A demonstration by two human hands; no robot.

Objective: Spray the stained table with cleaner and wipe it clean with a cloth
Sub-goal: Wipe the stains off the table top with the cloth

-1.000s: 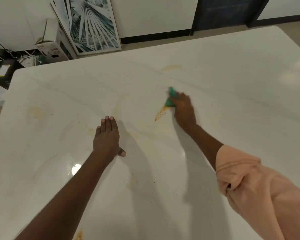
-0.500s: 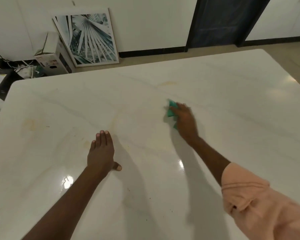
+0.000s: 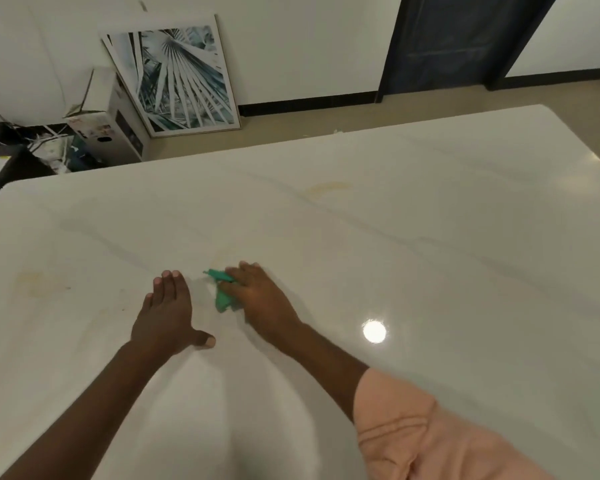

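Cloth (image 3: pixel 222 295), a small crumpled teal rag, lies near the middle of the surface (image 3: pixel 430 237), pressed down under the right hand (image 3: pixel 257 296), whose fingers curl over it so that only its bunched left part shows. That surface is a broad, glossy white slab with faint grey veining and rounded corners; a round glare from a lamp (image 3: pixel 374 331) shines on it to the right of the right forearm. The left hand (image 3: pixel 167 313) rests flat just beside the cloth, fingers straight and together, thumb stretched out to the side, holding nothing. Pale yellowish stains mark the slab: one smear (image 3: pixel 326 188) toward the far edge, another patch (image 3: pixel 39 285) near the left edge. A loose peach sleeve (image 3: pixel 430 438) covers the right upper arm at the near edge. Beyond the far edge, on the tan floor, a framed palm-leaf print (image 3: pixel 181 77) leans against the white wall, with a white cardboard box (image 3: pixel 108 123) just beside it and a tangle of cables and dark gear (image 3: pixel 14 150) at the far left corner. A dark doorway (image 3: pixel 465 39) stands farther right.
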